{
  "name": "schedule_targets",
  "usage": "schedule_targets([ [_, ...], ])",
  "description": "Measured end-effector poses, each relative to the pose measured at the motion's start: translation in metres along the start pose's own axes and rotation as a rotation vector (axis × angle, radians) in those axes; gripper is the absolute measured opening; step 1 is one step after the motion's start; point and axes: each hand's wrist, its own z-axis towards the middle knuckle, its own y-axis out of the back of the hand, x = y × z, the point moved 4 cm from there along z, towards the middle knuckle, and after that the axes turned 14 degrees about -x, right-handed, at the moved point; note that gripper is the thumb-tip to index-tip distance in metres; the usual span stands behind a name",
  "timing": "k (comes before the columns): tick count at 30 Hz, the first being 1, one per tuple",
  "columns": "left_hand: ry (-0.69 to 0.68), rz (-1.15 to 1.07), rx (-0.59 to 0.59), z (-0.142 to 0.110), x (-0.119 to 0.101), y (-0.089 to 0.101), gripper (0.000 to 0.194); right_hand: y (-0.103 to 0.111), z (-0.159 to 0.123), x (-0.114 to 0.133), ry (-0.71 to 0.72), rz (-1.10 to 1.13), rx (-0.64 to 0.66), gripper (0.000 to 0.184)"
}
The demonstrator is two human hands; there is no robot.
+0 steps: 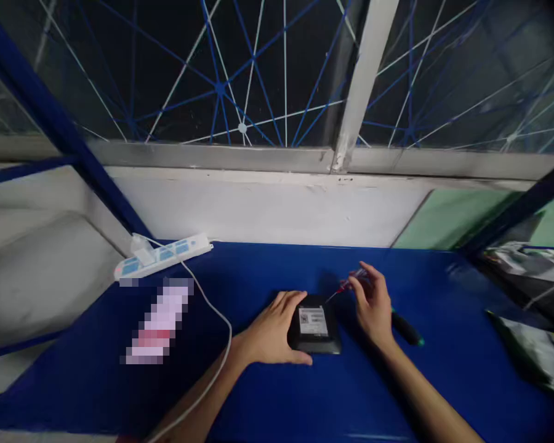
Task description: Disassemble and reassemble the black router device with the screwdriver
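Bracing a flat, square, black plastic device (pixel 333 329) just below frame centre, the left hand (pixel 274 332) lay spread around its left side. Right hand (pixel 373 303) pinched a slim, red screwdriver with translucent handle (pixel 354 279), tip at the device's upper right; contact couldn't be told. Step, by my reading: placing the tip. Next move called for steady left pressure, careful aim. Dark, green-ended tool handle (pixel 407 328) by right wrist; long white power strip (pixel 157 262), left of frame.
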Motion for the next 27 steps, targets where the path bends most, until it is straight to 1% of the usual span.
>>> schedule_targets([
  [5, -0.001, -0.035, -0.003, 0.002, 0.002, -0.004, 0.123, -0.002, -0.005, 0.008, -0.014, 0.160, 0.053, 0.037],
  [8, -0.001, -0.052, -0.003, 0.003, 0.000, -0.003, 0.121, -0.002, -0.004, 0.012, -0.020, 0.230, 0.032, 0.029],
  [11, -0.001, -0.054, 0.002, 0.003, 0.000, -0.003, 0.122, 0.001, -0.001, 0.013, -0.021, 0.223, -0.048, 0.023],
  [13, 0.001, -0.053, 0.014, 0.003, 0.001, -0.003, 0.123, 0.002, 0.000, 0.014, -0.029, 0.209, -0.078, 0.022],
  [16, 0.003, -0.042, 0.035, 0.002, 0.004, -0.005, 0.125, 0.002, -0.001, 0.016, -0.070, 0.201, -0.027, 0.027],
  [18, 0.004, -0.041, 0.032, 0.001, 0.006, -0.006, 0.126, 0.001, -0.002, 0.016, -0.113, 0.208, 0.023, 0.032],
  [20, 0.005, -0.051, 0.019, 0.001, 0.007, -0.007, 0.127, 0.001, -0.003, 0.014, -0.136, 0.217, 0.046, 0.034],
  [25, -0.013, -0.054, 0.000, 0.001, 0.006, -0.008, 0.122, 0.005, 0.001, 0.009, -0.070, 0.165, -0.055, 0.025],
  [27, -0.012, -0.058, -0.002, 0.001, 0.006, -0.009, 0.121, 0.006, 0.002, 0.010, -0.061, 0.162, -0.070, 0.023],
])
